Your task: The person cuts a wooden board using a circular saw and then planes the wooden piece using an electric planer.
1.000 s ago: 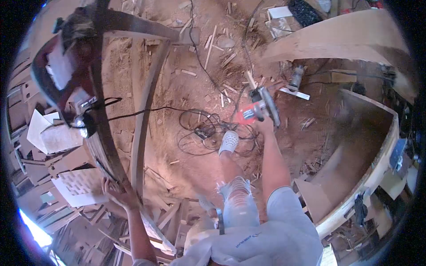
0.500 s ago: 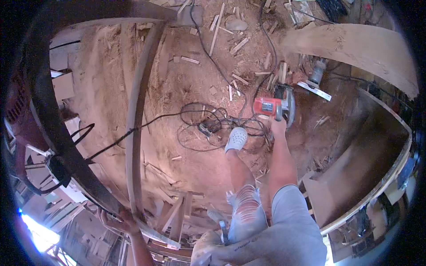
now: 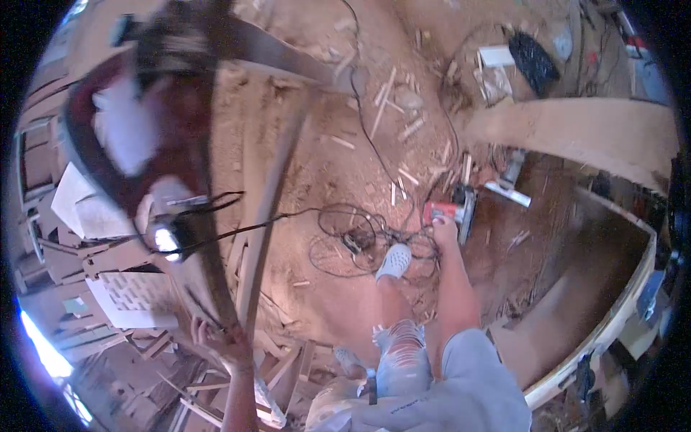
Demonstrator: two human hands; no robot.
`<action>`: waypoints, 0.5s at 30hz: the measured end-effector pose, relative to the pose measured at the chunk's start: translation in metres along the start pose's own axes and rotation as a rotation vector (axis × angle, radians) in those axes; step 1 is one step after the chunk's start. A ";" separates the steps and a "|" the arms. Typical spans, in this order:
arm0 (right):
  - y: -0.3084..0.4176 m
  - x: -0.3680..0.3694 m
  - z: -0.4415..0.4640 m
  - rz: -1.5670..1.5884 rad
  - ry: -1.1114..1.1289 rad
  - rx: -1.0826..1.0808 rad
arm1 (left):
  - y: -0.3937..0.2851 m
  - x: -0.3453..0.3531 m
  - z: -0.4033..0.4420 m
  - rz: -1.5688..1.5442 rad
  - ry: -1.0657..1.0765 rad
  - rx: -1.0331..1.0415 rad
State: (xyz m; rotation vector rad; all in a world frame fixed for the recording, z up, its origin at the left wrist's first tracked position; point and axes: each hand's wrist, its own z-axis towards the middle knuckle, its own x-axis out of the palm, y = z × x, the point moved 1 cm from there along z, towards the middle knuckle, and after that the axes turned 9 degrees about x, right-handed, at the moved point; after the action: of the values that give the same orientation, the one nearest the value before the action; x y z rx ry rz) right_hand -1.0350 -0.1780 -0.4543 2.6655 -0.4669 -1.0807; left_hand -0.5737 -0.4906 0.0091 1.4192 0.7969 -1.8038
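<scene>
At the lower left, my left hand (image 3: 224, 344) rests against the lower end of a dark curved wooden beam (image 3: 210, 277), its fingers spread along the edge. My right hand (image 3: 445, 230) reaches down near the floor, its fingers wrapped round the handle of a red circular saw (image 3: 448, 210). The saw's metal guard and base face right, low among wood offcuts and a cord. The blade cannot be made out.
Looped black cables (image 3: 353, 241) lie beside my shoe (image 3: 394, 261). A blurred dark red chair-like object (image 3: 86, 122) stands at the upper left. Curved wooden pieces (image 3: 576, 129) reach in from the right. Another power tool (image 3: 512, 176) lies beyond the saw. A black bag (image 3: 534, 63) is farther back.
The saw was held higher and has come down toward the floor with my right hand. My left hand stays at the beam. The view has shifted between frames.
</scene>
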 end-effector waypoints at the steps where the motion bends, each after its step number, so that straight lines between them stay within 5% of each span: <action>1: 0.051 -0.014 -0.025 0.056 0.003 -0.085 | 0.000 -0.008 0.002 -0.003 0.028 0.052; 9: 0.441 -0.123 -0.285 0.854 0.288 -0.640 | 0.000 -0.026 0.013 -0.010 0.007 0.050; 12: 0.549 -0.155 -0.386 0.902 0.354 -0.835 | 0.000 -0.028 0.013 -0.106 -0.072 -0.003; 15: 0.616 -0.137 -0.408 0.633 0.041 -0.968 | 0.004 -0.036 0.010 -0.108 -0.092 -0.003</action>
State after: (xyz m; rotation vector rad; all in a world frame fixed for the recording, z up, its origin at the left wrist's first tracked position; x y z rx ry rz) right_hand -0.9665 -0.6599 0.1185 1.5348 -0.5382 -0.7573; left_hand -0.5708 -0.4959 0.0462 1.3028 0.8419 -1.9345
